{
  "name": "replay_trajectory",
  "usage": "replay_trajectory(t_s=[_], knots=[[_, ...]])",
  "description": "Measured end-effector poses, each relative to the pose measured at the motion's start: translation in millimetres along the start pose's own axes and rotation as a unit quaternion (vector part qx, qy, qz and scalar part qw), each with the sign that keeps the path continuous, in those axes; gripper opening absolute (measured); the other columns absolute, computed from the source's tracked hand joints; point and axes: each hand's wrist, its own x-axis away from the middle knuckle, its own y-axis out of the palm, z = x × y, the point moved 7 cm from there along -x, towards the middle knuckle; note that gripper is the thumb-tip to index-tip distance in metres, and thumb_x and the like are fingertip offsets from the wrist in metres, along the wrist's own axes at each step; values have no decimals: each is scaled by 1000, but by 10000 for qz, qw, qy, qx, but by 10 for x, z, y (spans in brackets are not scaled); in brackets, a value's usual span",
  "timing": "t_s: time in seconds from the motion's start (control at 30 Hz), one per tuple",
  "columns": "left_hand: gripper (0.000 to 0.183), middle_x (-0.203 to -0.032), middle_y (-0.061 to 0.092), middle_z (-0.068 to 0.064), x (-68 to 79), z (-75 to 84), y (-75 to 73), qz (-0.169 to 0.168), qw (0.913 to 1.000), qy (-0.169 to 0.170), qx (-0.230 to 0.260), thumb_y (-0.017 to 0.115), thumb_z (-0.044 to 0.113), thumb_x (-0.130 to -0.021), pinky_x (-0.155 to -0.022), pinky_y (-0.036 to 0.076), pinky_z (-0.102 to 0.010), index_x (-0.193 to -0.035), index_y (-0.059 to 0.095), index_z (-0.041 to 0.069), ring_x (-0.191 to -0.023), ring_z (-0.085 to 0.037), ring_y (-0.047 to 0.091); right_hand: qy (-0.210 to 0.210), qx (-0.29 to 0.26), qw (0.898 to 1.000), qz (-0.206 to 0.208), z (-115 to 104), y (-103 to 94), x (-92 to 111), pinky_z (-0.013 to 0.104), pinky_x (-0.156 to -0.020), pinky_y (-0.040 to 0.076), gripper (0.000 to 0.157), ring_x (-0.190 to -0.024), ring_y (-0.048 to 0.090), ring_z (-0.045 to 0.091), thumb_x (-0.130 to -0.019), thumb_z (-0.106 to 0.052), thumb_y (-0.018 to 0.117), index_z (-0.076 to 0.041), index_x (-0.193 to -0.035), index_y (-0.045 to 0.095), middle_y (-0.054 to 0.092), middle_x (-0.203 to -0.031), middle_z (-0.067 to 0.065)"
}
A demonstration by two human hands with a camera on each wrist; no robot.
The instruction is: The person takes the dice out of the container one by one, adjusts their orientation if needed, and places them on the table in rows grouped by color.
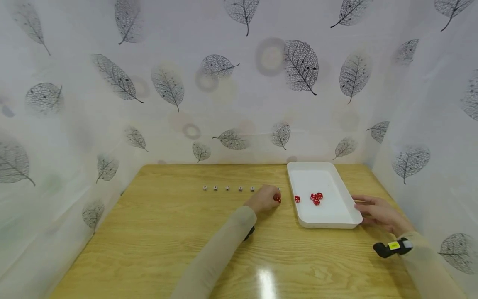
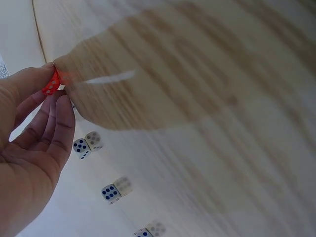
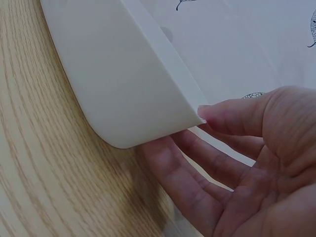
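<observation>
Head view, right of centre: the left hand (image 1: 263,198) pinches a red die (image 1: 277,199) near white dice (image 1: 240,189) a sweep could scatter. Left-wrist view, upper left: loosening could drop it. Right-wrist view: the right hand (image 3: 266,170) grips the tray (image 3: 113,74); tugging could tip it.

Pale sheeting printed with dark leaves (image 1: 246,104) surrounds a wooden table (image 1: 149,241) on three sides.

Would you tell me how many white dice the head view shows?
6 white dice: five in a row ending beside the left hand, the sixth die partly visible past it; others may be hidden.
</observation>
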Motion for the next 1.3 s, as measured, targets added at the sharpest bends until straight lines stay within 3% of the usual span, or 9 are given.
replay_trajectory(t_s=[0.23,0.5,0.67,0.8,0.9,1.07,1.3], knots=[[8,-87,65,2,-4,-28,8,47,10000,-85,4,72,13,-89,-65,45,-19,-95,73,9,-75,-8,53,25,13,10000,38,21,-4,-20,35,-83,58,71,-96,64,8,-101,-26,54,7,-152,17,51,-138,24],[28,-107,70,-2,32,-37,-5,84,9994,-324,8,73,16,-89,-81,52,-22,-114,70,6,-95,-11,63,47,80,9999,109,21,-4,-15,35,-83,58,71,-97,64,9,-101,-26,53,7,-152,17,41,-144,33],[19,-99,68,-8,76,-22,-47,98,9989,-299,357,69,7,-88,-74,49,-23,-108,71,4,-81,-12,56,26,129,9999,102,28,-1,-8,35,-83,58,69,-98,64,10,-102,-25,52,6,-152,17,39,-145,33],[27,-111,69,-8,84,-13,-109,322,9983,-244,427,62,0,-86,-86,52,-27,-110,71,5,-97,-15,63,11,111,9999,81,18,-2,-10,35,-83,58,69,-98,64,11,-102,-25,52,6,-152,18,42,-144,32],[32,-123,68,-6,56,13,-148,542,9981,-141,242,61,4,-89,-95,52,-30,-119,69,6,-114,-18,63,-18,64,10000,63,14,-5,-16,36,-84,58,69,-98,64,10,-102,-25,52,7,-152,17,43,-143,31],[23,-110,72,-4,-8,133,-173,622,9979,152,131,63,13,-94,-85,53,-24,-114,72,6,-98,-14,66,-3,38,10000,59,25,-16,-29,36,-84,58,71,-98,64,10,-101,-26,54,7,-152,17,44,-142,30],[18,-96,72,3,-82,350,-165,722,9967,297,221,64,15,-93,-75,49,-15,-107,75,11,-83,-4,61,101,148,9998,103,40,-16,-39,36,-85,57,70,-100,64,14,-102,-27,53,5,-153,17,35,-148,34]])
